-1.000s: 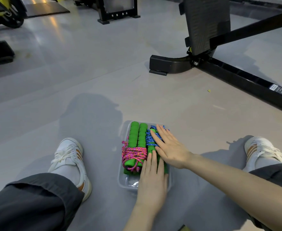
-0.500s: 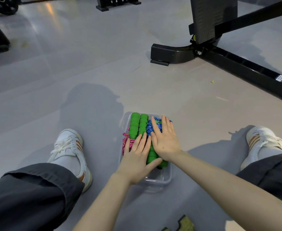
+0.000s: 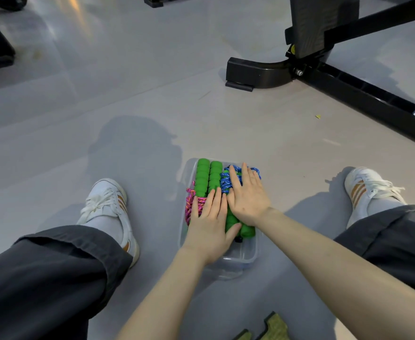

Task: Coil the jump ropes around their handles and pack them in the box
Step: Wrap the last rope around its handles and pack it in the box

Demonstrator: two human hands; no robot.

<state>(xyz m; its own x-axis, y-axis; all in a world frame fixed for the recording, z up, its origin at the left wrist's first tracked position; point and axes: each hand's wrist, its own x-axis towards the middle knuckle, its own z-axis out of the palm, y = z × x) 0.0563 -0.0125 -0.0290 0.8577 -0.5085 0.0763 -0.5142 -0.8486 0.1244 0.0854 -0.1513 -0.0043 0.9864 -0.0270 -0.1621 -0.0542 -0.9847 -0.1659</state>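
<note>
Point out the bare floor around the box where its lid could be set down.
Bare floor lies between the box and the left shoe, between the box and the right shoe, and beyond the box toward the black machine base. The box itself is crowded: both jump ropes fill it, with the left hand and right hand flat on top.

Open grey floor (image 3: 128,114) across the upper left and centre of the frame. Blocked at upper right by a black metal machine base (image 3: 324,79). Flanked at lower left and right by white sneakers (image 3: 108,207) and dark-trousered legs (image 3: 42,273).
</note>
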